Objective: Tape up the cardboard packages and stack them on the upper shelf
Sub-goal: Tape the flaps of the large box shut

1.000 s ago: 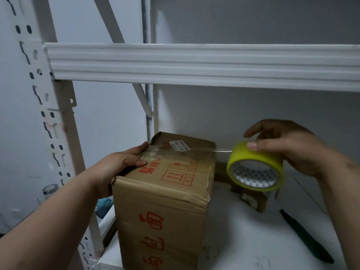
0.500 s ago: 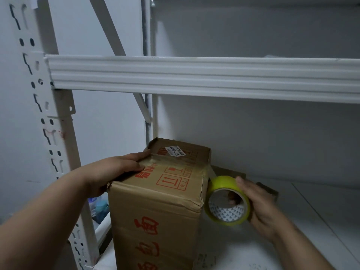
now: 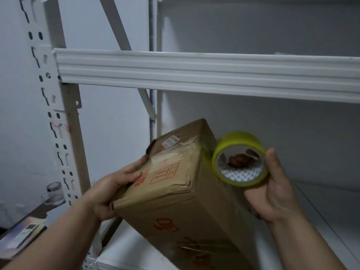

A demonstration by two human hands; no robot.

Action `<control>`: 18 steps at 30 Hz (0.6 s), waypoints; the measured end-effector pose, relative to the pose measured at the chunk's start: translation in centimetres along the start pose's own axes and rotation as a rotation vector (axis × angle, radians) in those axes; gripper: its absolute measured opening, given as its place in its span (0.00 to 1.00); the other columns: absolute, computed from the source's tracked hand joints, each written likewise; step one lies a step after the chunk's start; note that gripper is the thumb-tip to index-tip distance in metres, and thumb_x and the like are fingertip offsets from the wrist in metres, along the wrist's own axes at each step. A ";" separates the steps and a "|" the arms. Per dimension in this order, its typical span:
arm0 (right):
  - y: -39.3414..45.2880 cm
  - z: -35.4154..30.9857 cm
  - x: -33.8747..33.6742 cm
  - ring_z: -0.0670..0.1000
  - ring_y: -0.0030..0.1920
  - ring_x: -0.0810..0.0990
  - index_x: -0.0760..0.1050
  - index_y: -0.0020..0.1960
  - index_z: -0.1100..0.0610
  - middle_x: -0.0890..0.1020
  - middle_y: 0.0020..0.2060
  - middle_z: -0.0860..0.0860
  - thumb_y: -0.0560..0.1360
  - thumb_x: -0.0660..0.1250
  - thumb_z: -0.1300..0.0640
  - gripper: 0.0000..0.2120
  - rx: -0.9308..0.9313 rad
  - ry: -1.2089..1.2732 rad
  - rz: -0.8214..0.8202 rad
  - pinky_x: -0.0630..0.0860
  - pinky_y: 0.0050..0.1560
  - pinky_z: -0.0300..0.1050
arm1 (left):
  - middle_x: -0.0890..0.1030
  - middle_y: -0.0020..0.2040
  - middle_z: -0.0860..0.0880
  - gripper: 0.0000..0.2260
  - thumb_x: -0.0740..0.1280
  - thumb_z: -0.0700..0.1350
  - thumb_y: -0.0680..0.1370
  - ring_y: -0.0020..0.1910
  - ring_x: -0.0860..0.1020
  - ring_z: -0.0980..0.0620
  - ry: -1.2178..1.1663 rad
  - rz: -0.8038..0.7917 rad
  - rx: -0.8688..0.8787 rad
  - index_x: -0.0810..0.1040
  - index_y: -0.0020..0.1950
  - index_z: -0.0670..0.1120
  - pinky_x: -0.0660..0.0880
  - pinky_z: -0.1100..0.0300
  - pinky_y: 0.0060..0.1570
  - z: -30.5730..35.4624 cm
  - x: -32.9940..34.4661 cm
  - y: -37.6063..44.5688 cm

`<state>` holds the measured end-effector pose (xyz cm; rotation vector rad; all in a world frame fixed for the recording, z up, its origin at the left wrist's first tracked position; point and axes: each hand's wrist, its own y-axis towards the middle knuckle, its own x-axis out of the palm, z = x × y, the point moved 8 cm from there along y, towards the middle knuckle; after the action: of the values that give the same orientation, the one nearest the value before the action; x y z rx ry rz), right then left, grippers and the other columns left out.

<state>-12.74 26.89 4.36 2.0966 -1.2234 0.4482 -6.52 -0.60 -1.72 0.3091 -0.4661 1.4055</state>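
Note:
A brown cardboard box (image 3: 181, 203) with red print and a white label is tilted, its top leaning back and right, over the lower shelf. My left hand (image 3: 115, 186) grips its upper left edge, the thumb on the taped top. My right hand (image 3: 272, 191) holds a yellow tape roll (image 3: 240, 158) against the box's right side, fingers through the core. Clear tape runs across the box top. The upper shelf beam (image 3: 194, 73) crosses the view above the box.
The white rack upright (image 3: 58, 121) stands at the left and a diagonal brace (image 3: 124, 45) rises behind. The lower shelf board (image 3: 321, 221) spreads to the right. A glass jar (image 3: 54, 192) and a flat printed item (image 3: 23, 234) lie left of the rack.
The box has been tipped from upright to leaning back and right, and lifted at its left. The tape roll went from the top right, down the right side, and now sits higher beside it.

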 end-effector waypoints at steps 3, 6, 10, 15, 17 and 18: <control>1.1 0.9 2.1 0.62 0.57 0.80 0.78 0.56 0.60 0.82 0.50 0.63 0.53 0.86 0.49 0.37 0.019 -0.049 -0.069 0.78 0.60 0.60 | 0.82 0.57 0.36 0.22 0.74 0.35 0.70 0.47 0.84 0.38 -0.098 0.112 -0.092 0.79 0.64 0.44 0.83 0.47 0.41 -5.5 -0.9 0.4; 1.2 4.9 3.0 0.54 0.49 0.84 0.76 0.53 0.55 0.84 0.46 0.55 0.58 0.82 0.58 0.27 0.143 -0.438 -0.109 0.81 0.55 0.50 | 0.84 0.45 0.40 0.10 0.64 0.37 0.79 0.42 0.82 0.43 0.386 0.214 -0.260 0.84 0.53 0.43 0.77 0.52 0.44 -9.1 -3.1 -0.4; 1.4 9.5 3.8 0.49 0.56 0.82 0.69 0.59 0.37 0.83 0.55 0.48 0.63 0.75 0.37 0.27 0.267 -1.017 -0.233 0.77 0.62 0.57 | 0.80 0.64 0.51 0.24 0.69 0.63 0.72 0.66 0.76 0.45 0.428 0.200 -0.208 0.80 0.65 0.55 0.68 0.43 0.70 -7.1 -3.8 -0.4; 1.8 10.2 4.4 0.46 0.58 0.81 0.69 0.57 0.37 0.82 0.56 0.47 0.71 0.74 0.44 0.19 0.351 -0.931 -0.275 0.77 0.62 0.45 | 0.80 0.63 0.59 0.26 0.72 0.51 0.69 0.61 0.78 0.58 0.579 0.072 0.017 0.74 0.67 0.62 0.74 0.55 0.63 -4.0 1.0 0.2; 1.6 10.4 4.1 0.45 0.59 0.81 0.67 0.62 0.38 0.82 0.58 0.48 0.68 0.78 0.47 0.28 0.368 -0.924 -0.296 0.77 0.62 0.43 | 0.80 0.62 0.59 0.31 0.74 0.49 0.68 0.60 0.79 0.57 0.651 0.134 0.062 0.69 0.69 0.63 0.75 0.54 0.63 -4.2 1.0 0.5; 1.5 10.6 3.8 0.46 0.60 0.80 0.65 0.64 0.37 0.81 0.59 0.48 0.65 0.81 0.48 0.35 0.373 -0.968 -0.299 0.76 0.64 0.47 | 0.80 0.62 0.60 0.33 0.75 0.50 0.67 0.60 0.79 0.57 0.677 0.160 0.078 0.67 0.69 0.64 0.75 0.53 0.63 -4.4 0.8 0.6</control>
<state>-12.49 16.67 -0.51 2.8955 -1.3268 -0.6047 -6.51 2.24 -5.22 -0.1527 0.1251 1.5838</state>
